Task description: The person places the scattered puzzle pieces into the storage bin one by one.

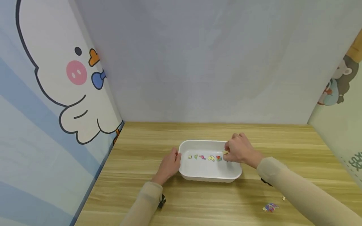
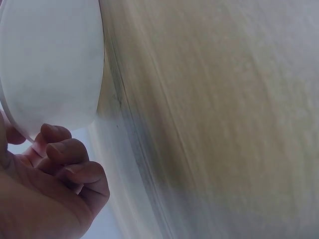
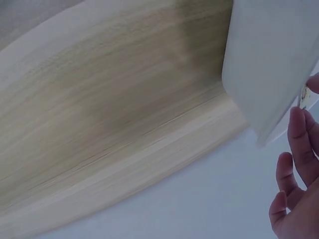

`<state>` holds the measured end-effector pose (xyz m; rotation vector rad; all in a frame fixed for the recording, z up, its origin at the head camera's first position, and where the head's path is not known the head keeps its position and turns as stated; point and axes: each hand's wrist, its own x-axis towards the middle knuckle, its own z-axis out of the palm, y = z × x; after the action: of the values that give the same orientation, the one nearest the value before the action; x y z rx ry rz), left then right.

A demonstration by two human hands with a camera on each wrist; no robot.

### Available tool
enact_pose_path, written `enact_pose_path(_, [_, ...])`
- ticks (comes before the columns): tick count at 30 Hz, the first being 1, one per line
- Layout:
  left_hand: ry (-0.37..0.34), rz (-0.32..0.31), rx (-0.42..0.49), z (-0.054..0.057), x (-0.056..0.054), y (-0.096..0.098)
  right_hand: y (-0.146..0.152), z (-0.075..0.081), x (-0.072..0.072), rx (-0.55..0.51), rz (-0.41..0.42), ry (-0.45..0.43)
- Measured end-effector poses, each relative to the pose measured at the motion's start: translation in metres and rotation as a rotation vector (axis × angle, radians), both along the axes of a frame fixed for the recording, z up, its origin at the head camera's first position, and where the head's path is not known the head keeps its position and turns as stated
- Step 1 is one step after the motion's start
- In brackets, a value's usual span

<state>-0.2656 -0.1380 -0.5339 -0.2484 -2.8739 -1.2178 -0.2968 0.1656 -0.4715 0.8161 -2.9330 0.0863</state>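
A white rectangular tray (image 1: 210, 179) with rounded corners sits on the table. My left hand (image 1: 169, 164) grips its left rim, thumb on the inside and fingers curled against the outer wall; the left wrist view shows the hand (image 2: 55, 184) at the tray's edge (image 2: 55, 64). Over the right part of the tray, my right hand (image 1: 239, 149) pinches a small flat cream-coloured piece (image 1: 225, 152) between thumb and fingertips. In the right wrist view this thin piece (image 3: 303, 95) shows beside the tray wall (image 3: 266, 64). Several small colourful flat pieces (image 1: 211, 158) lie in a row across the tray floor.
A small heap of colourful pieces (image 1: 271, 207) lies on the wood-grain table (image 1: 135, 150) at the front right, near the right sleeve. One loose pale piece (image 1: 284, 198) is beside it. A grey-white wall sheet (image 1: 209, 62) stands behind the table, with cartoon-printed panels at both sides.
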Motion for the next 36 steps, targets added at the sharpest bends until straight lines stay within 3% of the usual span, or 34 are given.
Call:
enact_pose_path(7, [-0.007,-0.006,-0.014,0.001,0.000,0.000,0.000,-0.007,-0.003,0.048,-0.007,0.034])
enact_pose_path(13, [-0.003,-0.007,-0.024,0.000,0.000,0.001,-0.008,-0.013,-0.005,0.198,0.004,-0.026])
enact_pose_path(19, [-0.002,-0.009,-0.032,-0.001,-0.001,0.002,-0.013,-0.021,-0.003,0.320,0.083,0.061])
enact_pose_path(25, [-0.004,-0.008,-0.024,0.002,0.000,0.001,-0.020,-0.025,-0.004,0.429,0.073,0.083])
enact_pose_path(36, [0.008,-0.009,-0.033,-0.001,0.001,0.000,-0.023,-0.031,-0.003,0.481,0.088,0.159])
